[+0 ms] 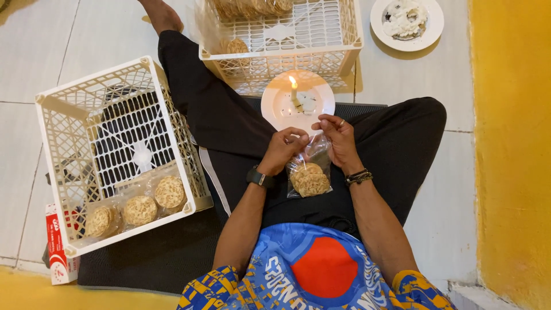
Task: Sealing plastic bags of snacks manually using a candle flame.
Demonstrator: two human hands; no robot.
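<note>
Pinching the clear cracker bag's point(310, 175) mouth together, both hands point(285, 146) point(338, 140) are risking scorching it on the lit candle point(294, 92) just beyond their fingertips.

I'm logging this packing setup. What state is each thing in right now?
Candle: lit, upright on a white plate.
Clear bag: holds round crackers, top pinched by left hand and right hand.
Left crate: tilted, three bagged crackers at its low end.
Far crate: partly filled with crackers.
Far plate: holds white food.
</note>
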